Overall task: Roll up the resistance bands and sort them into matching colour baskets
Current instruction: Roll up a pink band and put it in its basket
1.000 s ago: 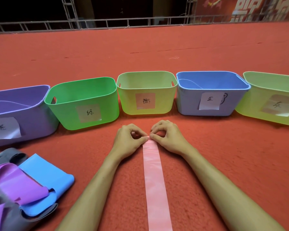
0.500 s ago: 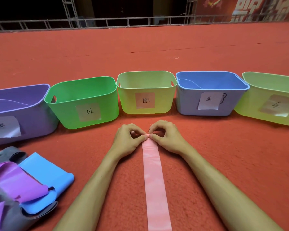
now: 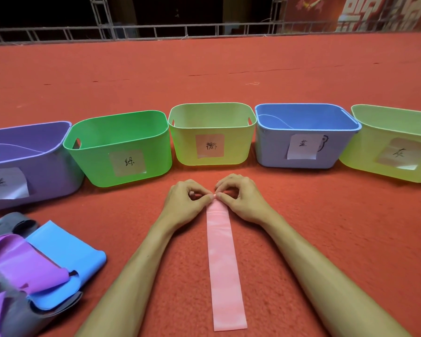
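A pink resistance band (image 3: 223, 263) lies flat on the red carpet, running from the lower centre up to my hands. My left hand (image 3: 187, 203) and my right hand (image 3: 243, 200) pinch its far end between thumbs and fingertips, where a small tight roll has formed. Several labelled baskets stand in a row behind: purple (image 3: 46, 166), green (image 3: 95, 166), yellow with a pink label (image 3: 182, 149), blue (image 3: 272, 152), and a second yellow one (image 3: 360, 156) at the right edge.
A heap of loose bands lies at the lower left: a blue band (image 3: 68, 254), a purple band (image 3: 17, 259) and a grey band (image 3: 15, 222), with a bit of green at the edge. A metal truss rail (image 3: 204, 30) borders the carpet's far side.
The hands have kept pinching the band's far end with small finger movements; the pink band has slid slightly away from me, its near end now visible.
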The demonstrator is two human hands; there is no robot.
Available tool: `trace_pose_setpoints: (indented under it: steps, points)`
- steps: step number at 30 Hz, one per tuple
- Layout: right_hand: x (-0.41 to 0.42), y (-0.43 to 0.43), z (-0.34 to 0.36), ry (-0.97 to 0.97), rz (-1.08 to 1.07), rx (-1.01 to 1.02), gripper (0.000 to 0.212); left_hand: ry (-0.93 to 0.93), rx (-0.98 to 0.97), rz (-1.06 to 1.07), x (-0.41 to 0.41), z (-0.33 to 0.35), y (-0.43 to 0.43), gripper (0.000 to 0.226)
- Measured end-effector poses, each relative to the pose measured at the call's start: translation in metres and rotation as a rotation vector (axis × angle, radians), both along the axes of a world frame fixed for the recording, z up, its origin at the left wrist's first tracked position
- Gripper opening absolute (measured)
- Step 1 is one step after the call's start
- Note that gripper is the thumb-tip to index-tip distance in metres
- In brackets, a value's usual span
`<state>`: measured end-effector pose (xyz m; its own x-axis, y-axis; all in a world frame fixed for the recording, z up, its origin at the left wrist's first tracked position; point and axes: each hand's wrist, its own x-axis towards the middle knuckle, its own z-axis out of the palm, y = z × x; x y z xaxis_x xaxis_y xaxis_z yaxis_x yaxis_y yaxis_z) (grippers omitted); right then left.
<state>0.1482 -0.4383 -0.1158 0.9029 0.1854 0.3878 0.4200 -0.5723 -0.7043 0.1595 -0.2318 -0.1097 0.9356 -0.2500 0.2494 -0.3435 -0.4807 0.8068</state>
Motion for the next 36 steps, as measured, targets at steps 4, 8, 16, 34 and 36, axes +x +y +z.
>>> trace_pose_setpoints:
  steps: [4, 8, 16, 34, 36]
  points:
    - [0.0008, 0.0005, -0.001, 0.006, 0.007, 0.014, 0.007, -0.013, 0.007, 0.001, -0.0006, -0.0002, 0.0011, 0.006]
    - [0.0015, 0.002, -0.0016, 0.022, 0.0, -0.012, 0.006, -0.008, -0.016, -0.002, -0.0004, -0.0013, 0.0024, 0.009]
    - [0.0002, 0.0024, 0.0006, 0.048, -0.015, -0.048, 0.006, 0.007, -0.009, 0.013, 0.0014, -0.0028, 0.0029, 0.009]
    - [0.0015, 0.0031, 0.0005, 0.066, -0.008, -0.049, 0.01, 0.021, -0.06, -0.011, 0.0034, -0.0034, 0.0033, 0.011]
    - [0.0014, 0.0029, 0.0001, 0.055, -0.007, -0.062, 0.006, 0.028, -0.065, -0.006, 0.0032, -0.003, 0.0031, 0.011]
